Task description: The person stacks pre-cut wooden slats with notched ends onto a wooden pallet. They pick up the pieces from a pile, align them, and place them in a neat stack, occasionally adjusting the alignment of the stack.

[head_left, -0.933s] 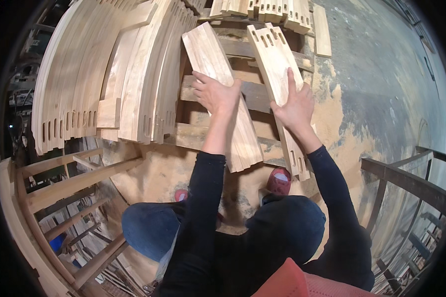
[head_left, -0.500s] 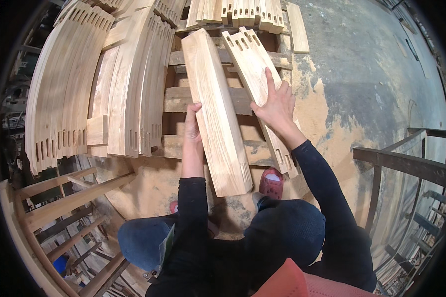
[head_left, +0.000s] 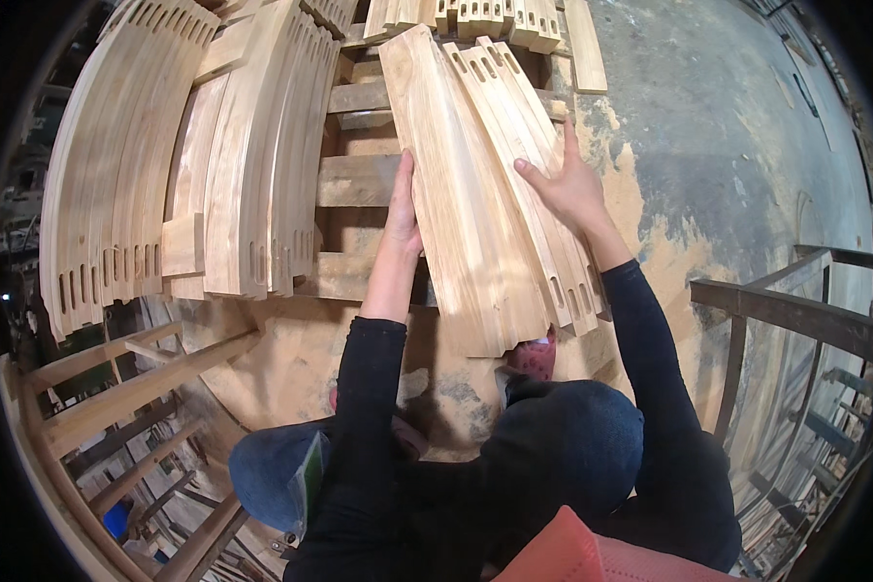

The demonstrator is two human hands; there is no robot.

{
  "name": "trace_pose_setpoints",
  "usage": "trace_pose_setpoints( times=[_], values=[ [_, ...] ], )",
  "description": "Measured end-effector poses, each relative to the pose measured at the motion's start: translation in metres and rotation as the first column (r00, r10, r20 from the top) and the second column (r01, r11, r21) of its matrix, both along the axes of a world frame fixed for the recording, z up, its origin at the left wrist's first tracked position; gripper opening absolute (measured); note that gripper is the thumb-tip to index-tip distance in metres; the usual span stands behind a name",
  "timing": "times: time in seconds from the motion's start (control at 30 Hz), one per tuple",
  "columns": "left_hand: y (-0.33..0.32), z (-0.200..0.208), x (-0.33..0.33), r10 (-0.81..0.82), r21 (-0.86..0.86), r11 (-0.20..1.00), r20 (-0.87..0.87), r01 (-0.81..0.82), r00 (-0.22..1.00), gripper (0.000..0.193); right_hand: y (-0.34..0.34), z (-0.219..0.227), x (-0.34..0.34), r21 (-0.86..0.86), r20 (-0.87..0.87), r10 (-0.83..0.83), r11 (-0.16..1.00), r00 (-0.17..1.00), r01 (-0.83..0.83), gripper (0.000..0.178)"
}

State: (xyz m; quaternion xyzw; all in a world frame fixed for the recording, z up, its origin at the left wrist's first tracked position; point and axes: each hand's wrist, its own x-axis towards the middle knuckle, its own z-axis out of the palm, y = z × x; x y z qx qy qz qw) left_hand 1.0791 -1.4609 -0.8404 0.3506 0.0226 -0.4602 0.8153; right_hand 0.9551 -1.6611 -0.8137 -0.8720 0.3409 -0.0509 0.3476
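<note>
A bundle of pale wooden boards (head_left: 456, 184) leans at a slant over the pallet in front of me, its near end above my shoe. My left hand (head_left: 404, 209) holds its left edge, thumb pointing up along the side and fingers mostly hidden. Against the bundle's right side lie several slotted wooden boards (head_left: 529, 160), with oblong slots at both ends. On their right edge rests my right hand (head_left: 570, 189). Its thumb lies over the top faces and its index finger stretches along the outer side; the remaining fingers are hidden.
Rows of stacked slotted boards (head_left: 116, 165) stand on the pallet (head_left: 354, 182) at left, with more stacks (head_left: 509, 21) at the far side. A single board (head_left: 585, 48) lies at far right. A wooden frame (head_left: 155, 388) is at lower left, a metal frame (head_left: 786, 312) at right.
The boards under my left hand have shifted right and away from me, now touching the slotted ones. My right hand has slid from atop the slotted boards to their right edge.
</note>
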Motion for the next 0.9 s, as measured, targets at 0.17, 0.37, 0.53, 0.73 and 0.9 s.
trace_pose_setpoints(
  times=[0.17, 0.37, 0.53, 0.73, 0.9],
  values=[
    [-0.011, -0.010, -0.007, -0.007, -0.052, 0.999, -0.026, 0.006, 1.000, 0.075, -0.028, -0.017, -0.010, 0.292, 0.152, -0.014, 0.956, 0.988, -0.032, 0.101],
    [-0.034, -0.009, -0.018, 0.036, 0.160, 0.986, 0.053, -0.044, 0.998, 0.078, -0.041, -0.016, -0.017, 0.513, 0.166, -0.118, 0.858, 0.979, 0.016, 0.094],
    [-0.041, -0.015, -0.003, 0.075, 0.427, 0.838, 0.528, -0.341, 0.846, 0.067, -0.039, -0.008, -0.014, 0.673, 0.200, -0.175, 0.740, 0.964, -0.006, 0.082],
    [-0.018, -0.019, 0.019, -0.324, 0.532, 0.552, 0.846, -0.642, 0.423, 0.045, -0.022, 0.013, -0.032, 0.784, 0.172, -0.147, 0.619, 0.974, -0.045, 0.073],
    [-0.005, -0.023, 0.004, -0.139, 0.573, 0.649, 0.735, -0.500, 0.663, 0.046, 0.010, -0.014, -0.047, 0.719, 0.359, -0.094, 0.662, 0.929, -0.210, 0.071]
  ],
)
